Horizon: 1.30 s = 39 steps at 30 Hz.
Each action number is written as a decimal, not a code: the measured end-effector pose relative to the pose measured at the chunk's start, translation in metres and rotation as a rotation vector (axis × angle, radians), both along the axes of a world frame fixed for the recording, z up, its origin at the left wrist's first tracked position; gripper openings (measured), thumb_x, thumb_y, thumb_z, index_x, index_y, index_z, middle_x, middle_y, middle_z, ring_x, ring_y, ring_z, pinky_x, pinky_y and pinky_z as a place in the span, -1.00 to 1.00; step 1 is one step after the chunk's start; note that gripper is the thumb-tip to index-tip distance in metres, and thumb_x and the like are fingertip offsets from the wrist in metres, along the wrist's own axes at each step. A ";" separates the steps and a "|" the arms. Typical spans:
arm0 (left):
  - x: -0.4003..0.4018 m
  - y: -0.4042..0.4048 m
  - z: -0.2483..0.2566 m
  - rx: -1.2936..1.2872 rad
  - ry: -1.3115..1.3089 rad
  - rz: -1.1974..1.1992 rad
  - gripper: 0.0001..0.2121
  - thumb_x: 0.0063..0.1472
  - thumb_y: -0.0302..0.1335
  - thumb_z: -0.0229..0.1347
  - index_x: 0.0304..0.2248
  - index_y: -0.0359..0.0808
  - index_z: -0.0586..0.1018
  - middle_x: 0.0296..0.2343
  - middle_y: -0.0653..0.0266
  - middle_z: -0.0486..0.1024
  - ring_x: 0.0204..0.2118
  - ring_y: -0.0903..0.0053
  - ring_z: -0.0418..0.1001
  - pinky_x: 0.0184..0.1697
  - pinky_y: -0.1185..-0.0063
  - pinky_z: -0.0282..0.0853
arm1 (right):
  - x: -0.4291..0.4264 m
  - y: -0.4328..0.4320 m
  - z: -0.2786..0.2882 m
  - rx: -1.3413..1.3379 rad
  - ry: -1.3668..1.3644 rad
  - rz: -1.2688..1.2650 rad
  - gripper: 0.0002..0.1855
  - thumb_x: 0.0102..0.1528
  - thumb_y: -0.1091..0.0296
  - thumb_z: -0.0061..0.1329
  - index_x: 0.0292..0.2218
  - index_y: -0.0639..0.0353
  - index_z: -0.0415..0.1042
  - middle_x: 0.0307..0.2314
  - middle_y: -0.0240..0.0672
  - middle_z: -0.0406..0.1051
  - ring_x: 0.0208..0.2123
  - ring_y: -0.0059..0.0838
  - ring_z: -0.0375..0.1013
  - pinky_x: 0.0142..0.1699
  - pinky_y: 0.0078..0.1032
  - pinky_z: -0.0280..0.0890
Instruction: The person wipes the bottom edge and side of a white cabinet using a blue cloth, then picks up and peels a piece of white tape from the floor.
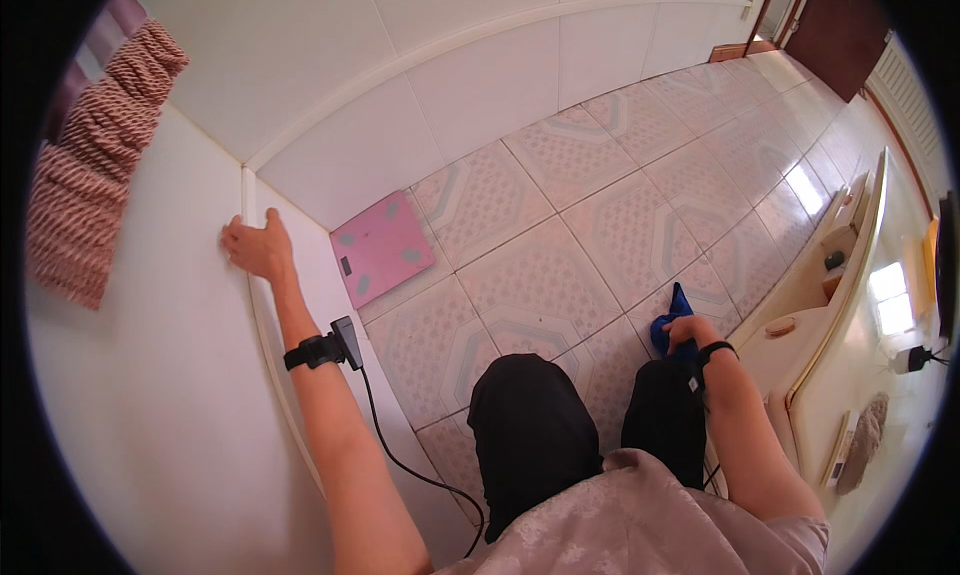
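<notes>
My left hand (257,248) rests against the white wall panel (180,365), its fingers apart over a raised moulding strip (250,192). A black strap with a small cabled device (327,348) circles that wrist. My right hand (690,332) grips a blue cloth (677,316) beside my right knee, and one corner of the cloth sticks up. A dark band (716,351) is around the right wrist. On the floor by the left wall lies a pink bathroom scale (384,249) with grey-green pads and a small dark display.
Patterned tiles cover the floor (517,256). A cream cabinet (772,342) with a glossy top (847,350) stands close on my right; a grey-brown fuzzy item (862,444) lies on it. A ruffled curtain (97,162) hangs at far left. At the far end is a dark red door (840,35).
</notes>
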<state>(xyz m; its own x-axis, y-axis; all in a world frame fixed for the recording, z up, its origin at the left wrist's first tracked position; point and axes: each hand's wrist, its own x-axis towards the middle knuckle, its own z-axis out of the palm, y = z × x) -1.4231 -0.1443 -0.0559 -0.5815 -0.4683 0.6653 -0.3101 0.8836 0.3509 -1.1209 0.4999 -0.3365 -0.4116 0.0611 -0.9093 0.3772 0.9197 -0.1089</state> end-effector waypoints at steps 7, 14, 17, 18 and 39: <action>-0.001 0.006 -0.018 0.085 -0.227 0.070 -0.45 -0.03 -0.24 0.08 -0.07 -0.39 0.33 0.02 0.12 0.20 0.10 0.27 0.10 0.09 0.31 0.02 | -0.147 -0.006 0.102 0.025 0.254 -0.218 -0.51 -0.18 0.15 0.15 -0.23 0.27 0.48 -0.28 -0.22 0.48 -0.24 -0.28 0.45 -0.14 -0.33 0.31; 0.002 0.029 -0.001 -0.061 -0.346 0.190 -0.53 -0.07 -0.26 0.10 -0.19 -0.39 0.40 0.04 0.17 0.16 0.08 0.32 0.07 0.04 0.31 -0.02 | -0.284 -0.145 0.183 -0.323 0.486 -0.319 -0.59 -0.14 0.22 0.17 -0.27 0.29 0.50 -0.40 -0.27 0.50 -0.40 -0.40 0.46 -0.27 -0.44 0.36; -0.005 0.025 -0.015 -0.100 -0.348 0.196 -0.52 -0.08 -0.22 0.11 -0.18 -0.36 0.42 0.05 0.22 0.15 0.08 0.31 0.07 0.04 0.32 -0.03 | -0.327 -0.168 0.189 -0.438 0.504 -0.244 -0.55 -0.14 0.21 0.16 -0.21 0.25 0.48 -0.37 -0.29 0.48 -0.36 -0.39 0.46 -0.24 -0.42 0.37; -0.005 0.024 -0.022 -0.109 -0.349 0.198 -0.50 -0.09 -0.20 0.11 -0.17 -0.35 0.44 0.06 0.24 0.14 0.08 0.31 0.07 0.04 0.33 -0.04 | -0.340 -0.172 0.197 -0.467 0.517 -0.249 -0.55 -0.14 0.22 0.16 -0.20 0.24 0.46 -0.37 -0.29 0.48 -0.37 -0.40 0.46 -0.24 -0.44 0.37; -0.009 0.022 -0.019 -0.137 -0.488 0.220 -0.73 -0.14 -0.23 0.13 -0.42 -0.18 0.59 0.12 0.46 0.10 0.09 0.39 0.04 0.09 0.35 -0.02 | -0.522 -0.422 0.209 -1.176 0.416 0.187 -0.56 -0.12 0.09 0.10 -0.27 0.26 0.51 -0.40 -0.22 0.49 -0.37 -0.38 0.45 -0.19 -0.48 0.34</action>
<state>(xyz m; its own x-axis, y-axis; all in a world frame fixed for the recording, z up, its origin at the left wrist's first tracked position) -1.4322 -0.1218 -0.0748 -0.7360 -0.5419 0.4058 -0.5905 0.8070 0.0067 -1.6429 0.0777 -0.1280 -0.5942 -0.7853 -0.1739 -0.0072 0.2214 -0.9752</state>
